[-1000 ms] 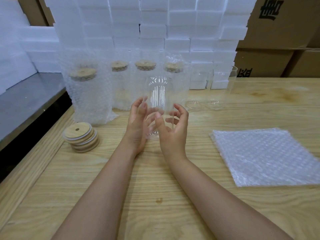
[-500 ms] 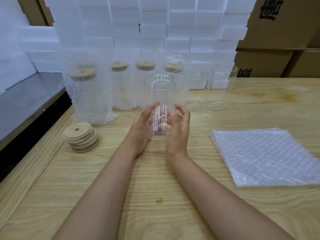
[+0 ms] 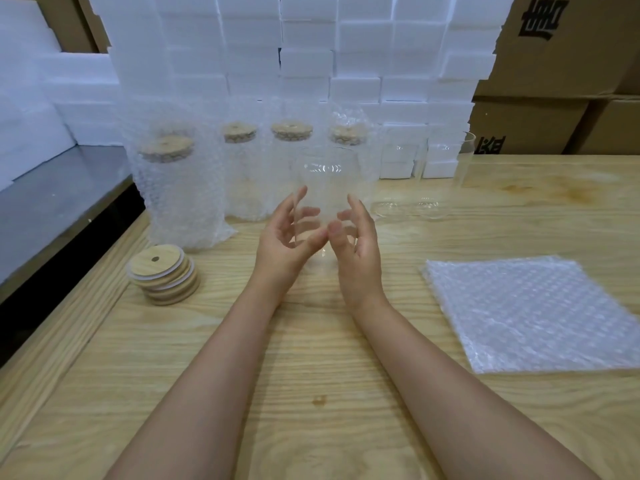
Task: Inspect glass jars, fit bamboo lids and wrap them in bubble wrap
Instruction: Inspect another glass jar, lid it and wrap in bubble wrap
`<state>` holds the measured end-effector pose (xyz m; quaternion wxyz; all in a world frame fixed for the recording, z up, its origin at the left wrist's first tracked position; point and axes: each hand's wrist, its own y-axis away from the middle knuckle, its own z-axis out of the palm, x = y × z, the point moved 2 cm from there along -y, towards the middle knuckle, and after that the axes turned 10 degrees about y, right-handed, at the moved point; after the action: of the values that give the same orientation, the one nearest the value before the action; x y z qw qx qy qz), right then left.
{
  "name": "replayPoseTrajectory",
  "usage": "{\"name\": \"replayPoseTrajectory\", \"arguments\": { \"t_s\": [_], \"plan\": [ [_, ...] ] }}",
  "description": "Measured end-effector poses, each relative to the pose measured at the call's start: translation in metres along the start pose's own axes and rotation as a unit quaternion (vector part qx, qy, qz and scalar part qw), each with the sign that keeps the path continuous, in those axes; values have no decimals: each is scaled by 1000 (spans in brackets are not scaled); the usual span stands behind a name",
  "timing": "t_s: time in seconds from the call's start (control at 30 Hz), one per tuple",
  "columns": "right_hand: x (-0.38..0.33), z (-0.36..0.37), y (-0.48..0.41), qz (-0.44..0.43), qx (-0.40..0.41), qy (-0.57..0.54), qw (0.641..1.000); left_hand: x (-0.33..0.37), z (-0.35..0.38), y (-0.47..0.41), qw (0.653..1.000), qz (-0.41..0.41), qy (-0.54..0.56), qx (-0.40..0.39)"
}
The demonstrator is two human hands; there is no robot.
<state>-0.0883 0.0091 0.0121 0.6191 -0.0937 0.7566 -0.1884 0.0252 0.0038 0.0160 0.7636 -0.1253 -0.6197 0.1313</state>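
A pale wooden table (image 3: 311, 393) fills most of the view. Along its far edge rises a wall of white foam blocks (image 3: 311, 46), with brown cardboard boxes (image 3: 571, 64) stacked to the right of it. A grey metal surface (image 3: 52, 209) sits lower, beside the table's left edge.

On the right of the table lies a flat square stack of clear bubble wrap sheets (image 3: 530, 313), well apart from the hands. At the back left stand at least 4 upright jars wrapped in bubble wrap and capped with bamboo lids (image 3: 239, 168); the nearest and largest-looking one stands at the left end. To their right, just in front of the foam, 2 bare clear glass jars (image 3: 398, 181) stand side by side. Near the table's left edge, in front of the nearest wrapped jar, sits a short stack of round bamboo lids with a small hole in the top one (image 3: 162, 275).

A lidless clear glass jar (image 3: 323, 188) is at the centre of the table, upright between the 2 hands. The left hand (image 3: 284, 244) cups its left side, thumb in front and fingers curled behind the glass. The right hand (image 3: 360, 251) grasps the right side likewise, its thumb beside the left thumb. Whether the jar's lower end touches the table cannot be told.
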Motion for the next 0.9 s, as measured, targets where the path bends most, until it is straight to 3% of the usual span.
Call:
{"name": "replayPoseTrajectory", "arguments": {
  "t_s": [0.4, 0.67, 0.9],
  "plan": [
    [7, 1, -2, -7, -9, -28, 1000, 1, -3, 6, 983, 87, -160, -18],
    [12, 5, -2, -43, -21, 25, 999, -4, -11, 4, 946, 152, -287, -16],
    [13, 6, -3, -36, -18, 29, 999, -8, -16, 2, 941, 136, -309, -4]
  ]
}}
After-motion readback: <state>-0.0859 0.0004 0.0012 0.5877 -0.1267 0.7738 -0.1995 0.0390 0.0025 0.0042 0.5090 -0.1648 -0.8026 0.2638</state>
